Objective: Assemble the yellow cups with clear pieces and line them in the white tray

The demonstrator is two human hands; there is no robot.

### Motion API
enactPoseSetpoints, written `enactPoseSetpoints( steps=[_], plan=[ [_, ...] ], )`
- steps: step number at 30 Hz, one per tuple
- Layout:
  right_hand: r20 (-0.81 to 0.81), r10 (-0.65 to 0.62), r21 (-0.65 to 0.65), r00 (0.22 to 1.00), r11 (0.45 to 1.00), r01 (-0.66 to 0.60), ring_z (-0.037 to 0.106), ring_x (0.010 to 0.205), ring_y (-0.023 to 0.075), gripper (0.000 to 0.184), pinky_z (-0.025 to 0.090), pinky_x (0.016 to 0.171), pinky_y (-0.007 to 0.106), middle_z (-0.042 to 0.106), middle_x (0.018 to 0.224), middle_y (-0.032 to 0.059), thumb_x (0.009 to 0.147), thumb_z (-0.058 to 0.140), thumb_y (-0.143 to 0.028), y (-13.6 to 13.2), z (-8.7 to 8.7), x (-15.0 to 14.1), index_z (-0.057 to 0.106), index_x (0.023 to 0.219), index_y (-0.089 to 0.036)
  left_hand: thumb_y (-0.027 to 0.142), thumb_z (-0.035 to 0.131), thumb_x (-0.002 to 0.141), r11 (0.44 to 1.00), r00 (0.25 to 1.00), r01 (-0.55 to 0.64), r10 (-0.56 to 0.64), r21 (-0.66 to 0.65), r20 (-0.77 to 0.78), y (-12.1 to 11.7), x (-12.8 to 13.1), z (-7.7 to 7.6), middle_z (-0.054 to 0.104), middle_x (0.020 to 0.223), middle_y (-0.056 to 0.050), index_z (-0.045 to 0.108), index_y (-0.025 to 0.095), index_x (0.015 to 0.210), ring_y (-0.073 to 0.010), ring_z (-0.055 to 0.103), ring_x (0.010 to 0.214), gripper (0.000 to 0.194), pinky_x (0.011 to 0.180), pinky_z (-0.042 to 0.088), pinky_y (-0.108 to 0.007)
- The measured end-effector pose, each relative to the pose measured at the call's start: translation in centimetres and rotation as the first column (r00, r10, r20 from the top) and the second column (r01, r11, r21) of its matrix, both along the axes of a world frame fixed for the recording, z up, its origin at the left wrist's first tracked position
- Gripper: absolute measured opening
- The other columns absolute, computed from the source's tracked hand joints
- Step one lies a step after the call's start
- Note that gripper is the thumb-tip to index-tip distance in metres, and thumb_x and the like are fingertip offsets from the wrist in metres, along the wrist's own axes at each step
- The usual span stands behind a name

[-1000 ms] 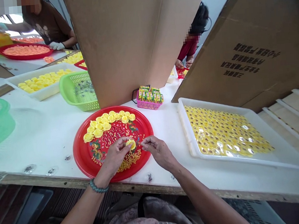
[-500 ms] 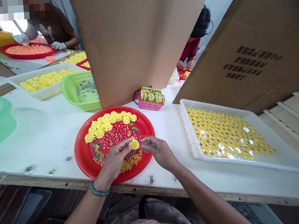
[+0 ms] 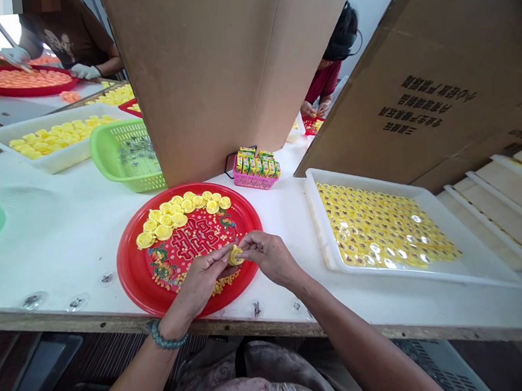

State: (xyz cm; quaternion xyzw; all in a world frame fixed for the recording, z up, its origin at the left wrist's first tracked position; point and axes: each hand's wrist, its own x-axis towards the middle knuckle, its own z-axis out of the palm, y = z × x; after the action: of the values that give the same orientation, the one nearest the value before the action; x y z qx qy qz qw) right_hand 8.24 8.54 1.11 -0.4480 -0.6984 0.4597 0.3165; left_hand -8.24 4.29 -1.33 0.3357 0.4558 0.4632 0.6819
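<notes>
Over the near side of a round red tray, my left hand and my right hand meet on one small yellow cap. Both hands pinch it with their fingertips, the left from below-left, the right from the right. Several more yellow caps lie in an arc along the tray's far side. A heap of tiny yellow beads lies on the tray under my hands, partly hidden by them.
A white tray filled with finished yellow pieces sits to the right. A pink basket of small packets and a green basket stand behind the red tray, before a tall cardboard box. Other people work at the back left and behind the box.
My right hand has moved left until its fingertips closed on the yellow cap that my left hand holds. The view has shifted slightly.
</notes>
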Motion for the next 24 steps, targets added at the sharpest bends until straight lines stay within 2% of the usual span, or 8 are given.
enactPoseSetpoints(
  steps=[7, 12, 16, 20, 22, 24],
  plan=[
    [0.037, -0.006, 0.182, 0.999, 0.983, -0.001, 0.062, 0.071, 0.0144, 0.013, 0.048, 0.067, 0.025, 0.067, 0.075, 0.0016, 0.075, 0.062, -0.010, -0.6, 1.2, 0.4, 0.069, 0.076, -0.020, 0.037, 0.067, 0.075, 1.000, 1.000, 0.022, -0.022, 0.002, -0.012, 0.0, 0.2, 0.1, 0.069, 0.106, -0.006, 0.066, 0.019, 0.109, -0.0215, 0.064, 0.097, 0.039, 0.096, 0.046, -0.038],
    [0.044, 0.008, 0.248, 0.999, 0.968, -0.019, 0.063, 0.071, 0.0154, 0.013, 0.050, 0.069, 0.027, 0.068, 0.075, 0.0019, 0.078, 0.062, -0.014, -0.7, 1.4, 0.6, 0.072, 0.079, -0.023, 0.035, 0.066, 0.077, 0.999, 0.999, 0.040, -0.040, 0.015, 0.003, -0.1, 0.2, 0.3, 0.070, 0.102, -0.005, 0.067, 0.020, 0.108, -0.0212, 0.064, 0.097, 0.034, 0.095, 0.046, -0.037],
    [-0.028, 0.022, 0.218, 0.999, 0.976, -0.015, 0.064, 0.072, 0.0164, 0.008, 0.052, 0.068, 0.028, 0.069, 0.077, 0.0026, 0.077, 0.066, -0.022, -0.8, 1.4, 1.1, 0.073, 0.078, -0.024, 0.033, 0.067, 0.076, 0.998, 0.993, 0.069, -0.068, -0.008, 0.096, -0.1, 0.4, 0.8, 0.071, 0.099, -0.005, 0.069, 0.019, 0.103, -0.0214, 0.064, 0.097, 0.031, 0.093, 0.048, -0.036],
    [-0.037, -0.006, 0.195, 0.999, 0.981, 0.013, 0.064, 0.073, 0.0172, 0.008, 0.052, 0.069, 0.029, 0.070, 0.077, 0.0034, 0.075, 0.067, -0.020, -1.0, 0.9, 1.3, 0.073, 0.075, -0.024, 0.035, 0.066, 0.076, 0.996, 0.989, 0.087, -0.085, -0.011, 0.120, -0.2, 0.8, 0.9, 0.071, 0.097, -0.006, 0.070, 0.019, 0.100, -0.0217, 0.064, 0.097, 0.029, 0.090, 0.050, -0.035],
    [-0.032, -0.068, 0.139, 0.997, 0.988, 0.072, 0.064, 0.072, 0.0167, 0.009, 0.051, 0.069, 0.029, 0.069, 0.076, 0.0027, 0.075, 0.065, -0.017, -1.1, 0.5, 1.1, 0.072, 0.074, -0.023, 0.036, 0.066, 0.076, 0.997, 0.996, 0.080, -0.081, 0.024, 0.044, -0.3, 1.0, 0.8, 0.071, 0.100, -0.005, 0.068, 0.019, 0.104, -0.0217, 0.063, 0.098, 0.032, 0.091, 0.049, -0.035],
    [-0.056, -0.130, 0.017, 0.990, 0.991, 0.131, 0.063, 0.069, 0.0159, 0.007, 0.051, 0.066, 0.028, 0.068, 0.073, 0.0019, 0.074, 0.064, -0.017, -1.0, 0.0, 0.8, 0.070, 0.073, -0.021, 0.036, 0.068, 0.074, 0.995, 0.992, 0.060, -0.051, 0.083, -0.115, -0.3, 1.0, 0.8, 0.070, 0.100, -0.005, 0.065, 0.019, 0.108, -0.0217, 0.063, 0.097, 0.038, 0.090, 0.049, -0.035]
  ],
)
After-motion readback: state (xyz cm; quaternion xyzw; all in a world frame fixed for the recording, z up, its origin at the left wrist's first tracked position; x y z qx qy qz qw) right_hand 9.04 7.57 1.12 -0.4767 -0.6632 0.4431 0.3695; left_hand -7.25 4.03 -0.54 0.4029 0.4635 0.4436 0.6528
